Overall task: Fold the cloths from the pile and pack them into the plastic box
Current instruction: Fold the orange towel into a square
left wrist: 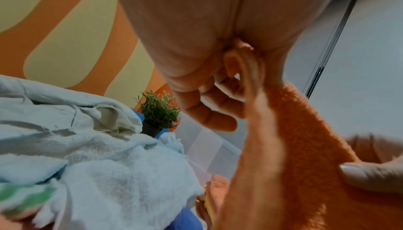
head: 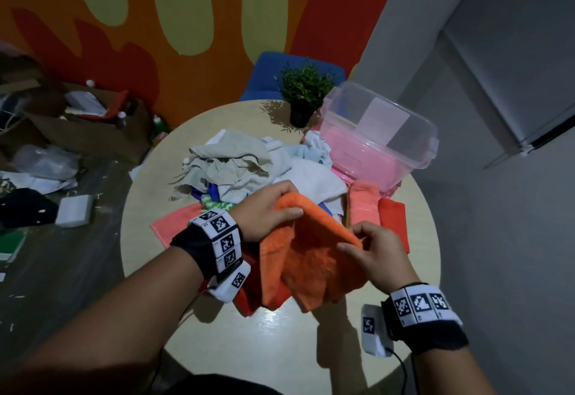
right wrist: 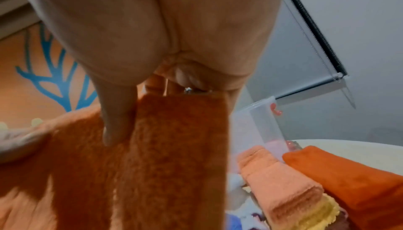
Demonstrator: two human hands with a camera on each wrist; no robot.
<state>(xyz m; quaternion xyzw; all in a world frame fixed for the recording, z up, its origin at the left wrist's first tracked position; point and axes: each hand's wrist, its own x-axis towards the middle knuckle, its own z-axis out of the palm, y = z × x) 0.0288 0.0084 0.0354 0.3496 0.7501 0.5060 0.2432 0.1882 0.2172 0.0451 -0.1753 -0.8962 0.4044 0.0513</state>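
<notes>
Both hands hold an orange fluffy cloth [head: 311,257] up above the near half of the round table [head: 280,348]. My left hand [head: 273,207] grips its far top corner; the cloth [left wrist: 290,147] hangs down from those fingers. My right hand [head: 367,248] pinches the near top edge, thumb in front of the cloth [right wrist: 174,147]. The pile of cloths [head: 242,170], grey, white and blue, lies just beyond the hands. The clear plastic box [head: 379,139] with pink inside stands at the table's far right. Two folded cloths, peach [head: 364,204] and red-orange [head: 393,217], lie in front of the box.
A small potted plant [head: 305,92] stands at the table's far edge beside the box, with a blue chair [head: 270,77] behind it. A coral cloth [head: 174,223] lies flat under the pile's left side. Cardboard boxes [head: 93,123] and litter cover the floor at left.
</notes>
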